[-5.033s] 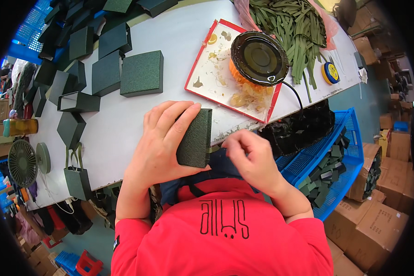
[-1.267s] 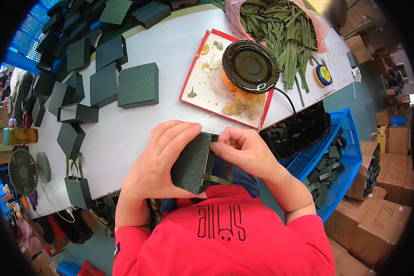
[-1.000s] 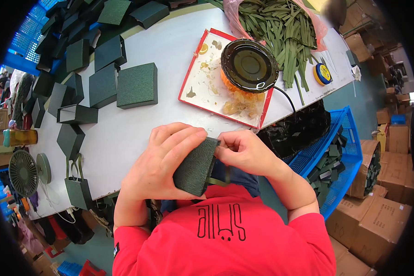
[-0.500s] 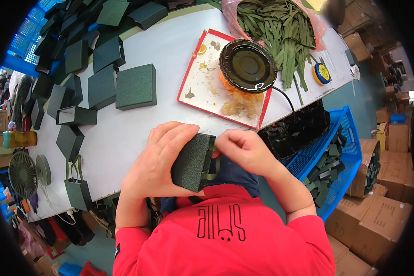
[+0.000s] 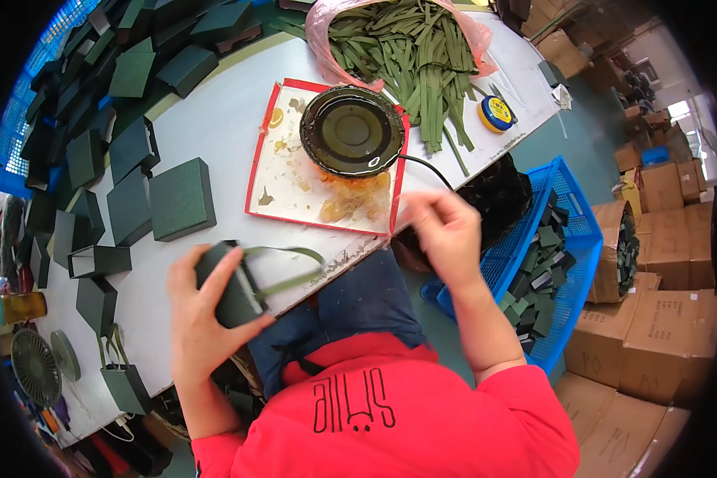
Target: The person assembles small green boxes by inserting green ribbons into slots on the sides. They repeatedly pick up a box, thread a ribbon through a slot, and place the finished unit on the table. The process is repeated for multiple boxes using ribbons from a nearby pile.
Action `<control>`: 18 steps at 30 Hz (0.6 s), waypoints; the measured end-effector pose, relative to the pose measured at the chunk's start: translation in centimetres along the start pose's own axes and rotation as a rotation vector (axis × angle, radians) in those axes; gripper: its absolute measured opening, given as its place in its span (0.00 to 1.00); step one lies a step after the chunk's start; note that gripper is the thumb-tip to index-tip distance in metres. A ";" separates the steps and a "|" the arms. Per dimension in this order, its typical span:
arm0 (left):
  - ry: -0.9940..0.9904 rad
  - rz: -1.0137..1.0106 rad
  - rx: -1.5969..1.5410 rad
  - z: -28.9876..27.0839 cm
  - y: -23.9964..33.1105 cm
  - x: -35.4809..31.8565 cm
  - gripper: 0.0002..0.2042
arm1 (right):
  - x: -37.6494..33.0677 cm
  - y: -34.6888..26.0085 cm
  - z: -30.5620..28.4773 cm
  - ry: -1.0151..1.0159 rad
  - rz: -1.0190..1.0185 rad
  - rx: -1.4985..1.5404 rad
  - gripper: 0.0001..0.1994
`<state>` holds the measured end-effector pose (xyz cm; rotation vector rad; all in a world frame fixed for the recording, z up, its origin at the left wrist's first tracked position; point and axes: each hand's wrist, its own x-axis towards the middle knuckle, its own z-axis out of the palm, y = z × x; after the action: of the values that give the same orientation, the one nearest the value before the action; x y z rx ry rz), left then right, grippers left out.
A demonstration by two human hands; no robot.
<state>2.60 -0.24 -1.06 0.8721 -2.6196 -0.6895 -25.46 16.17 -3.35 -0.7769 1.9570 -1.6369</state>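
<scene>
My left hand (image 5: 195,319) grips a small dark green box bag (image 5: 235,291) over the near edge of the white table. A green ribbon handle (image 5: 291,275) loops out from its right side. My right hand (image 5: 450,235) is raised apart from the bag, beside the right edge of a red-rimmed tray (image 5: 255,163). Its fingers are bent in toward the thumb and slightly blurred; anything between them is too small to make out. On the tray stands a round black-topped pot (image 5: 352,131), with yellowish dried glue below it.
A pink plastic bag (image 5: 320,36) holds many green ribbons (image 5: 434,88). Dark green boxes (image 5: 185,199) crowd the left. A finished-looking bag with handles (image 5: 126,388) stands by the table edge. A round blue-and-yellow tin (image 5: 496,114), a blue crate (image 5: 577,239) and cartons (image 5: 665,342) are to the right.
My left hand has carried the box bag leftward, and the ribbon loop now shows whole. My right hand has let go of the ribbon and moved away to the right. The view has shifted.
</scene>
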 end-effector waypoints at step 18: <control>0.268 -0.333 -0.264 -1.8 -7.5 -2.9 0.05 | 6.7 8.6 -10.4 0.367 0.134 -0.506 0.22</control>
<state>9.21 -4.27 -3.84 1.2325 -2.1122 -0.9069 -38.44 20.18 -9.99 -0.5223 2.6775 -1.2829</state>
